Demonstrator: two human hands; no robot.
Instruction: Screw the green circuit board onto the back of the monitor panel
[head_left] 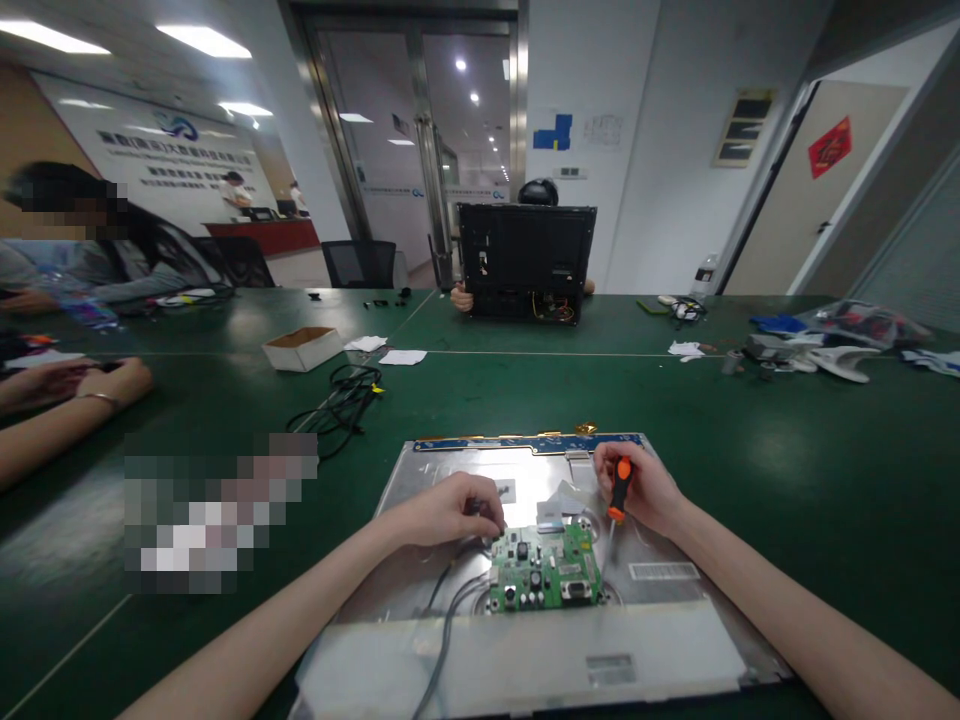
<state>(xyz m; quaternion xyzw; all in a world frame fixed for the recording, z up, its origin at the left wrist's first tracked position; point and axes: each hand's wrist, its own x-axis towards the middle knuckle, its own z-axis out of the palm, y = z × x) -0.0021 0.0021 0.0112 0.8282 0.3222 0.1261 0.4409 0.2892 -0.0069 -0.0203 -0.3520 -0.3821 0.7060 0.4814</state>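
Observation:
In front of me lies a flat metal display panel (660, 545), back side up, with a green circuit board (547, 565) on its middle. My right hand (637, 485) grips an orange and black screwdriver (620, 488), whose shaft points down beside the board's right edge. With curled fingers, my left hand (465, 505) is at the board's upper left corner. What its fingertips hold, if anything, is hidden. Dark cables (450, 620) run from the board's left side over the panel. A blue circuit strip (525, 443) lines the panel's far edge.
Black cables (341, 400) lie coiled left of the panel, near an open white box (302, 349). Across the green table (825, 480) a person holds up a black display housing (525, 260). Another person's hands (112, 382) are at the left. Bags and parts (814, 345) lie far right.

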